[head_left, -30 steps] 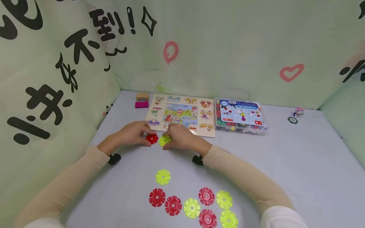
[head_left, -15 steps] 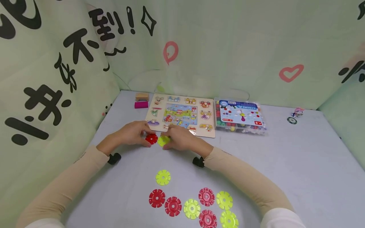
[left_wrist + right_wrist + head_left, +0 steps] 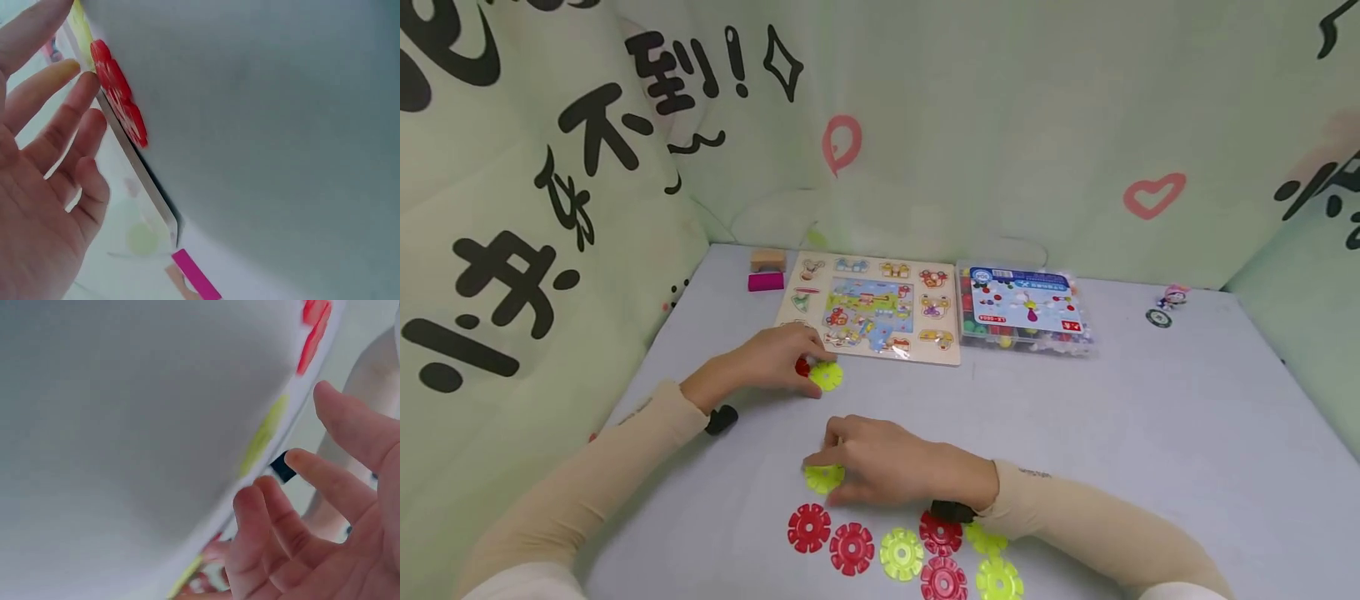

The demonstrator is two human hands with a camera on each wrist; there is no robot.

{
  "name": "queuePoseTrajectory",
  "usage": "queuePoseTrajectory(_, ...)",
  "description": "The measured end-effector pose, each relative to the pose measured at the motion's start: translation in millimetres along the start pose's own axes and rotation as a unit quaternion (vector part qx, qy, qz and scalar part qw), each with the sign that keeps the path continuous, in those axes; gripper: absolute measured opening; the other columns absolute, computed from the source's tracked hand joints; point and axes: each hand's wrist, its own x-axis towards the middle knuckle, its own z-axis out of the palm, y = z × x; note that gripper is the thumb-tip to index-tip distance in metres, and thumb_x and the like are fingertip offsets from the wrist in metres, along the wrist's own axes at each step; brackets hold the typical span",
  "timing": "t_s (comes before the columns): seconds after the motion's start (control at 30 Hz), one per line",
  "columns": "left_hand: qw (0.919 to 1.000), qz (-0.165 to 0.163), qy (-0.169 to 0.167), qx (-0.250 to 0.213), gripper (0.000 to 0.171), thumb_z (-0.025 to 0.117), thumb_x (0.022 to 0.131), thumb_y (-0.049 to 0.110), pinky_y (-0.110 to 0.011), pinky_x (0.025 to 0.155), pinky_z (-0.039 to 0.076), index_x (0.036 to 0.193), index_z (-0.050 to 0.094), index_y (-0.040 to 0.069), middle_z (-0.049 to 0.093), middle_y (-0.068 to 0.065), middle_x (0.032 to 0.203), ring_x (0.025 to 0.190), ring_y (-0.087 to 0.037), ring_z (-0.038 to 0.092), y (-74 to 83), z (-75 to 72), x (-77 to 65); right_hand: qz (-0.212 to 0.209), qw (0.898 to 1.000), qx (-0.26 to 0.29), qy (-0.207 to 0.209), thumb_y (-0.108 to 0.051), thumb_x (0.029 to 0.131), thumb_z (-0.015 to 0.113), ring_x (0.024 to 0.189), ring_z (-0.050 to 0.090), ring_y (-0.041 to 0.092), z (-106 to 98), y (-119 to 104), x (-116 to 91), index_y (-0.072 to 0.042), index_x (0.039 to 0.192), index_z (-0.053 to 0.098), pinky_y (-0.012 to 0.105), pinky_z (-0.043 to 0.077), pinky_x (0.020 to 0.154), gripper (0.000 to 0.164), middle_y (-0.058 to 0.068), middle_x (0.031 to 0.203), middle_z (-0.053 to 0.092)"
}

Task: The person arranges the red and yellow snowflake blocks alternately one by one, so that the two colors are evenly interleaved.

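Note:
In the head view my left hand (image 3: 775,358) reaches over a red notched disc (image 3: 802,367). Its thumb and index finger pinch opposite edges of a yellow-green notched disc (image 3: 827,376) lying beside the red one. In the left wrist view the red disc (image 3: 119,94) shows more fully, with the other fingers loosely curled near it. Nearer me, my right hand (image 3: 887,460) is over a second yellow-green disc (image 3: 824,479), thumb and index finger spread to either side. The right wrist view shows that disc (image 3: 262,437) beyond the fingers, apparently apart from them.
Several more red discs (image 3: 808,527) and yellow-green discs (image 3: 902,554) lie near the front. A wooden picture puzzle (image 3: 790,312), a clear box of beads (image 3: 1030,308), a magenta block (image 3: 766,282) and a wooden block (image 3: 768,260) line the back. A small figurine (image 3: 1174,297) stands far right.
My right hand has left the far yellow-green disc and come back toward me, over the nearer one. The left hand has shifted right, from the red disc to the far yellow-green one.

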Motion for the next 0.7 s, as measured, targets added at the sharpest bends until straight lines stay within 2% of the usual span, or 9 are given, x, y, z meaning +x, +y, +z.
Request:
queuePoseTrajectory(0.2,0.9999,-0.009,-0.012,0.008,0.057,0.077,0.072,0.048,-0.027,0.080,0.043,0.125,0.062,0.032,0.057,0.006,0.110,0.101,-0.011,0.047,2.9,0.4,1.6,-0.018,0.998,-0.053,-0.011,-0.044,0.084,0.068,0.094,0.049,0.006,-1.5,-16.0,4.6,-0.032,0.127,0.060,0.013,0.045,0.071,0.045,-0.006,0.108,0.055)
queuePoseTrajectory(0.43,0.9996,-0.014,-0.022,0.003,0.056,0.077,0.073,0.048,-0.029,0.083,0.043,0.125,0.062,0.033,0.056,0.005,0.113,0.105,-0.013,0.046,5.5,0.7,4.6,-0.091,0.990,-0.098,-0.042,-0.054,0.080,0.067,0.091,0.046,0.003,5.1,-31.9,5.9,-0.034,0.120,0.064,0.011,0.040,0.070,0.045,-0.010,0.105,0.055)
queuePoseTrajectory(0.7,0.9994,-0.025,-0.024,-0.003,0.056,0.078,0.071,0.048,-0.028,0.079,0.042,0.123,0.063,0.034,0.056,0.007,0.110,0.101,-0.012,0.046,4.3,1.5,4.0,-0.078,0.990,-0.091,-0.069,-0.050,0.079,0.070,0.097,0.047,0.003,8.5,-37.8,14.0,-0.028,0.115,0.064,0.014,0.043,0.082,0.043,-0.009,0.110,0.056)
